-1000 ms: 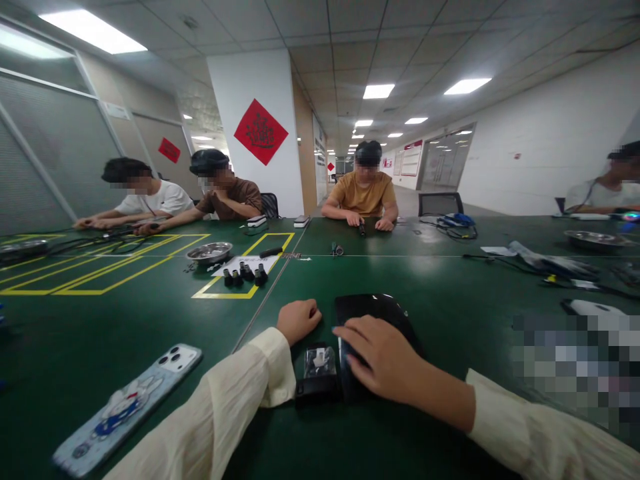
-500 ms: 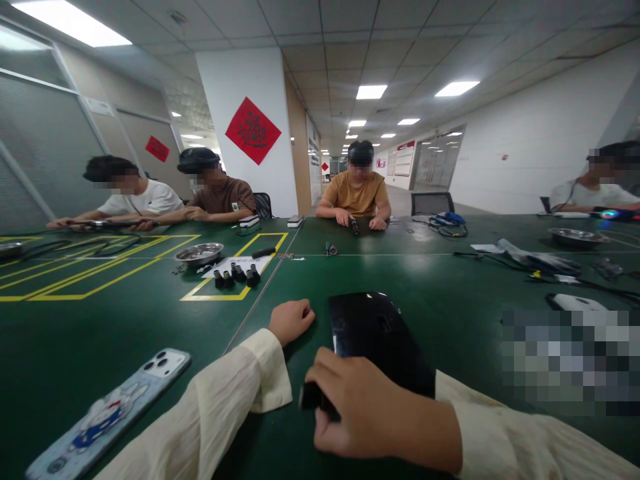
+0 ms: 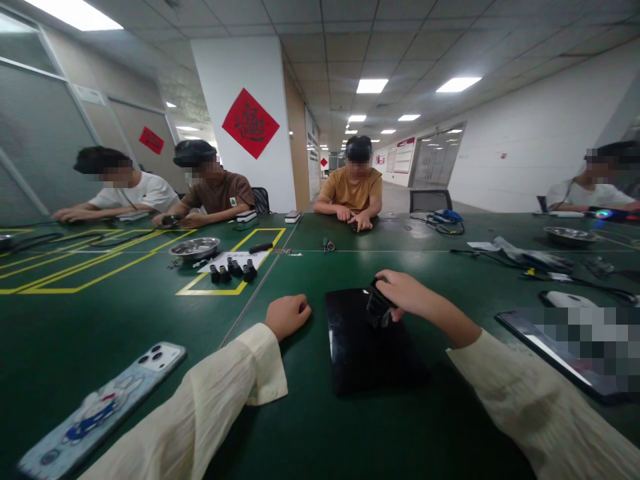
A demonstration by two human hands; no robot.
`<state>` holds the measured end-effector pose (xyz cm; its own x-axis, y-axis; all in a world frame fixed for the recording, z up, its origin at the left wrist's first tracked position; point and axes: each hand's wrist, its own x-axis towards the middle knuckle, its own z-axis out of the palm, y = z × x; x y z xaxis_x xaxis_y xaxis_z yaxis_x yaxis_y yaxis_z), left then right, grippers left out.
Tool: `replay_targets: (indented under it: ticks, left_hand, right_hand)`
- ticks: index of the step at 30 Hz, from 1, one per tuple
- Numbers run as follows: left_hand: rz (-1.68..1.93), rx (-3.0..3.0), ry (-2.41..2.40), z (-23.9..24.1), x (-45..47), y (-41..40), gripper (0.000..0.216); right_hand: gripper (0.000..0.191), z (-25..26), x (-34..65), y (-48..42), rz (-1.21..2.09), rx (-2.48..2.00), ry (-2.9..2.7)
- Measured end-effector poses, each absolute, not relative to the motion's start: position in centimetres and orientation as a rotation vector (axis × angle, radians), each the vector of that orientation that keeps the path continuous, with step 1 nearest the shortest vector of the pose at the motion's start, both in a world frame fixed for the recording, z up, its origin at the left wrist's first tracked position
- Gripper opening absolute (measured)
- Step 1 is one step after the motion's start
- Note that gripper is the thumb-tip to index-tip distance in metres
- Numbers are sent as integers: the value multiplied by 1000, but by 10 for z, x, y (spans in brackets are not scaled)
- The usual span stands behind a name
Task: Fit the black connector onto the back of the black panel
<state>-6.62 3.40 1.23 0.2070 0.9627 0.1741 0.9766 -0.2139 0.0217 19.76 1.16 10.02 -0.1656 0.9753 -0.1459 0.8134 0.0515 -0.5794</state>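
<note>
My right hand [image 3: 405, 290] grips a small black plastic part [image 3: 379, 305] above the far side of a glossy black panel [image 3: 350, 360]. The part's exact kind is unclear, and some of it is hidden by the fingers. Whether it touches the panel I cannot tell. The panel lies flat on the green table in front of me. To its left, my left hand [image 3: 287, 315] rests on the tabletop in a loose fist, apart from the panel, with nothing visible in it.
A phone in a patterned case [image 3: 103, 410] lies at left front. Several black fittings [image 3: 233, 270] stand near a metal bowl [image 3: 195, 248]. A tablet-like device [image 3: 555, 350] and cables [image 3: 590, 283] are on the right. Co-workers sit around the table, one directly opposite [image 3: 350, 187].
My right hand has moved forward from the panel's near left to its far side, carrying the black part. My left hand stays in place. The opposite person's hands have come together.
</note>
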Motion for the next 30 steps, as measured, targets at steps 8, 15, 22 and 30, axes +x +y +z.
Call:
replay_targets:
  ticks: [8, 15, 22, 30]
  left_hand:
    - [-215, -2366, -1914, 12, -66, 34, 24]
    - [-202, -2364, -1939, 13, -66, 35, 24]
    - [-190, -2351, -1924, 13, -66, 35, 26]
    - [-204, -2364, -1906, 12, -66, 35, 23]
  right_hand:
    - [32, 102, 192, 4, 303, -1978, -2139]
    - [40, 91, 188, 3, 670, -1793, -2301]
    - [47, 90, 195, 11, 731, -1689, -2373]
    - [47, 79, 229, 40, 328, -2251, -2308]
